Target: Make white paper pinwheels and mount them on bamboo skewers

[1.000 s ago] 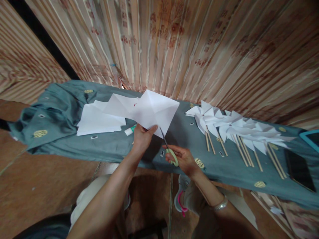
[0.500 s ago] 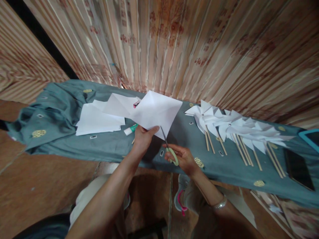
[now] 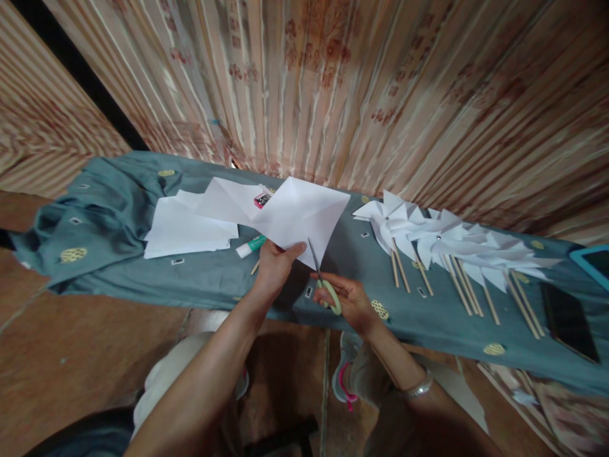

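Observation:
My left hand (image 3: 276, 265) pinches the near edge of a square sheet of white paper (image 3: 304, 209), thumb on top, holding it above the cloth. In my right hand (image 3: 348, 297) is a pair of scissors (image 3: 328, 289) with light green handles, fingers through the loops. Its blades lie over the paper's near corner, pointing inward. Just behind the sheet, a small pink box (image 3: 261, 200) is partly covered. A glue stick (image 3: 250, 246) with a green label lies left of my left hand, beside the tip of a wooden stick (image 3: 255, 267).
A stack of white paper (image 3: 190, 228) lies at left on the grey-green cloth (image 3: 118, 254). To the right lie several white paper pinwheels (image 3: 440, 240) on wooden sticks. A dark phone (image 3: 568, 322) and a blue-edged device (image 3: 590, 263) are at far right. A curtain (image 3: 304, 89) hangs behind.
The held paper has shifted slightly to the right, showing more of the pink box. My hands and the scissors have hardly moved.

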Motion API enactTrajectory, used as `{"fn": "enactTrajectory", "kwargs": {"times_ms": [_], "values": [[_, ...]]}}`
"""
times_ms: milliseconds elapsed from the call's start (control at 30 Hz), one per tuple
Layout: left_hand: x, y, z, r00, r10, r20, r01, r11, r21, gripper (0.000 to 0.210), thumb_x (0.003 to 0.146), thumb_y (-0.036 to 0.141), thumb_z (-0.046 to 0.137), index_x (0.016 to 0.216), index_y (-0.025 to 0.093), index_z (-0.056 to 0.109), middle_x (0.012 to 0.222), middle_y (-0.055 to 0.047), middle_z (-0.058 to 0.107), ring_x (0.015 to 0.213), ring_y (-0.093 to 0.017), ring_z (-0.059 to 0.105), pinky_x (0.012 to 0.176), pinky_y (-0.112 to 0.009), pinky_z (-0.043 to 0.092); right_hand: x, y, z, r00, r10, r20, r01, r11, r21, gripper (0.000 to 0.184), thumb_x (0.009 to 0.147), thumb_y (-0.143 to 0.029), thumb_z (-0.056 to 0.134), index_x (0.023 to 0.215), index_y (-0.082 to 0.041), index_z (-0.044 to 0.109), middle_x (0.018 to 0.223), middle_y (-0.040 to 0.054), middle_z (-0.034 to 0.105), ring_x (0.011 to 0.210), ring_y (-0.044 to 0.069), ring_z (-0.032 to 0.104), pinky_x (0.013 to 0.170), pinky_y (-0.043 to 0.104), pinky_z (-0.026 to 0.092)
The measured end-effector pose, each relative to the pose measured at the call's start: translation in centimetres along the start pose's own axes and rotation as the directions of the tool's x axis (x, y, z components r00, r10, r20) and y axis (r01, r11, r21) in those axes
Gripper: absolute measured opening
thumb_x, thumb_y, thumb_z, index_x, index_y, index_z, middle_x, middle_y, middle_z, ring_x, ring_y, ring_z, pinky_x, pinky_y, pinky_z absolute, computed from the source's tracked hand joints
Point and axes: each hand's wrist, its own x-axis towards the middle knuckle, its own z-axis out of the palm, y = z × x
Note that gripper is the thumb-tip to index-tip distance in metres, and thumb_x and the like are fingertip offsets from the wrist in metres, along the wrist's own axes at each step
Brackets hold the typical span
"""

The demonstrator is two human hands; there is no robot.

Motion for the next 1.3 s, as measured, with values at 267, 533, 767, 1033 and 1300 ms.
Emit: {"fn": "enactTrajectory", "kwargs": {"times_ms": [267,533,767,1033,1300], "values": [[-0.01,0.10,0.04,1.000,0.004,0.002,-0.004,1.000,-0.006,0.033,0.054,0.023,0.076,0.085,0.014,0.068,0.095,-0.009,0.073,0.085,-0.023,0.067,0.088,-0.038,0.049,0.03,-0.32,0.37,0.998,0.048,-0.029,-0.047,0.998,0.031,0.052,0.053,-0.048,0.085,0.095,-0.019,0.075,0.061,-0.0021,0.066,0.054,0.009,0.056,0.057,0.024,0.049],[-0.02,0.19,0.04,1.000,0.008,0.012,-0.008,1.000,-0.008,0.031,0.056,0.024,0.075,0.084,0.014,0.067,0.096,-0.009,0.072,0.088,-0.024,0.066,0.090,-0.038,0.048,0.10,-0.11,0.48,0.998,0.053,-0.044,-0.050,0.998,0.048,0.053,0.051,-0.048,0.086,0.094,-0.018,0.075,0.058,-0.0022,0.065,0.053,0.009,0.055,0.055,0.025,0.048],[-0.01,0.16,0.02,1.000,0.008,0.012,-0.008,1.000,-0.020,0.029,0.057,0.024,0.075,0.083,0.015,0.067,0.094,-0.008,0.073,0.088,-0.024,0.067,0.090,-0.038,0.049,0.08,-0.04,0.51,0.999,0.028,-0.039,-0.027,0.999,0.038,0.050,0.054,-0.047,0.086,0.094,-0.019,0.075,0.059,-0.0021,0.065,0.053,0.009,0.055,0.055,0.026,0.050],[0.06,-0.04,0.11,1.000,-0.010,0.011,0.010,0.999,-0.032,0.032,0.057,0.027,0.076,0.085,0.015,0.067,0.100,-0.010,0.073,0.094,-0.025,0.067,0.092,-0.039,0.049,0.06,-0.14,0.53,0.997,0.062,-0.037,-0.060,0.997,0.052,0.047,0.054,-0.041,0.086,0.094,-0.019,0.075,0.059,-0.0020,0.065,0.054,0.009,0.056,0.057,0.026,0.049],[0.39,-0.21,0.03,1.000,0.007,-0.010,-0.007,0.996,-0.085,0.030,0.060,0.028,0.075,0.085,0.014,0.067,0.093,-0.009,0.074,0.088,-0.022,0.067,0.089,-0.036,0.049,-0.04,0.23,0.68,0.996,0.071,-0.044,-0.069,0.996,0.052,0.049,0.052,-0.038,0.088,0.096,-0.018,0.075,0.063,-0.0010,0.068,0.057,0.010,0.058,0.056,0.025,0.046]]}}
